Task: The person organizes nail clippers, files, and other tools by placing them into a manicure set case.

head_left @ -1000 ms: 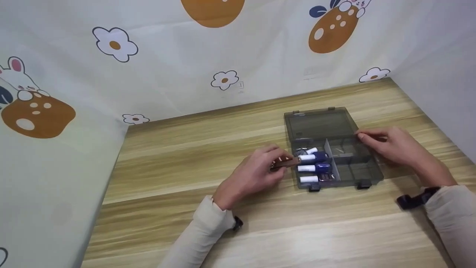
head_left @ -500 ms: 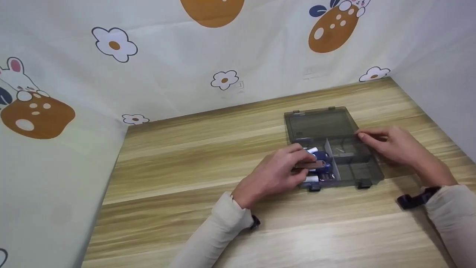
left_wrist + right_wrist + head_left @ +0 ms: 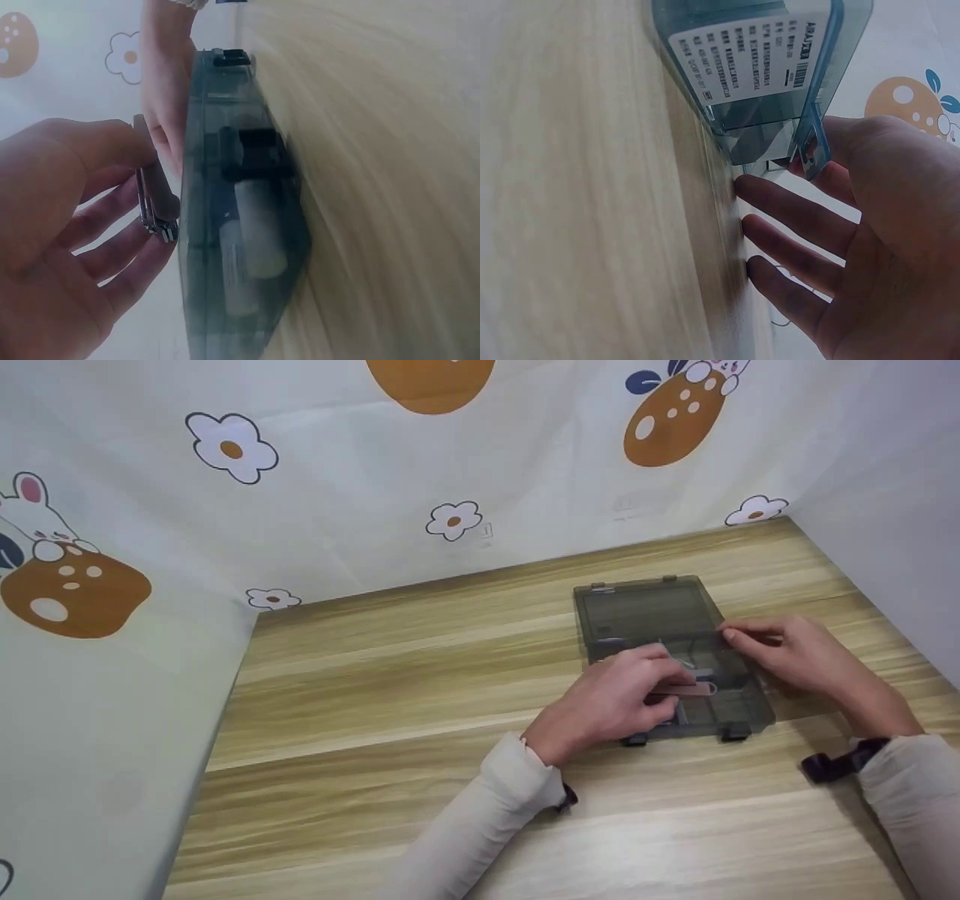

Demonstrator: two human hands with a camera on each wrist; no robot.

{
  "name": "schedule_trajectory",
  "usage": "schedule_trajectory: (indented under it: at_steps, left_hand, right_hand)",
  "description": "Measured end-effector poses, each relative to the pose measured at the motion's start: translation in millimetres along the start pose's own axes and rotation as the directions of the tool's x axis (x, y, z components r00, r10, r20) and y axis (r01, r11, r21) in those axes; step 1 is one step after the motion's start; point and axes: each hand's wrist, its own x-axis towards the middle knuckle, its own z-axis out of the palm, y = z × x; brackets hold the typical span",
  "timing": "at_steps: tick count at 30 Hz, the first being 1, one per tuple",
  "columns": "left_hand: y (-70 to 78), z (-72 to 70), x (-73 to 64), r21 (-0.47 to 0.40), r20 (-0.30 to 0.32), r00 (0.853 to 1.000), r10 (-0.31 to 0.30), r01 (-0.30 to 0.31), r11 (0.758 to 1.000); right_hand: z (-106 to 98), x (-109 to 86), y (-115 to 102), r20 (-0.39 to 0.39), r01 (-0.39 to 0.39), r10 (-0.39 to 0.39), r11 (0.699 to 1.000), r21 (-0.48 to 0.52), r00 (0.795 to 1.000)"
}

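A smoky translucent compartment box [image 3: 759, 706] lies on the wooden table with its lid [image 3: 649, 607] folded back. Over its compartments, my left hand [image 3: 607, 701] pinches a brownish-pink nail clipper [image 3: 688, 689] between thumb and fingers. From the side, in the left wrist view, the clipper [image 3: 157, 176] is just above the box's rim. My right hand [image 3: 806, 652] pinches the box's right edge by the hinge; a looped tab [image 3: 813, 150] shows between thumb and finger in the right wrist view. White-capped bottles [image 3: 259, 232] show through the box wall; from above, the left hand hides them.
Two dark latches, one of them the right latch [image 3: 735, 730], stick out from the box's front. A printed label [image 3: 754, 60] is on its side. A patterned cloth [image 3: 337, 495] hangs behind the wooden table [image 3: 360, 735] and along its sides.
My left hand has carried the nail clipper rightward, from the box's left edge across the bottles to above the right-hand compartments. The right hand and the box have stayed put.
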Motion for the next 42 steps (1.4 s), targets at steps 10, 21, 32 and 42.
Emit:
schedule_trajectory:
  at_steps: [10, 21, 32, 42]
  left_hand:
    - [4.0, 13.2, 14.9, 0.024, 0.032, 0.999, 0.024, -0.025, 0.999]
    - [7.0, 18.9, 22.6, 0.039, -0.001, 0.999, 0.041, -0.041, 0.998]
    - [18.0, 27.9, 37.9, 0.063, 0.028, 0.999, 0.043, -0.045, 0.997]
    - [26.2, 36.9, 44.2, 0.072, 0.035, 0.997, 0.062, -0.065, 0.995]
  right_hand:
    - [-4, -1.0, -6, 0.025, -0.042, 0.042, 0.999, -0.016, 0.999]
    - [-3, -3.0, -4, 0.026, -0.045, 0.045, 0.999, 0.007, 0.999]
    - [-1, -1.0, 0, 0.018, -0.009, 0.009, 1.0, 0.005, 1.0]
    - [0, -0.2, 0, -0.007, 0.025, -0.025, 1.0, 0.007, 1.0]
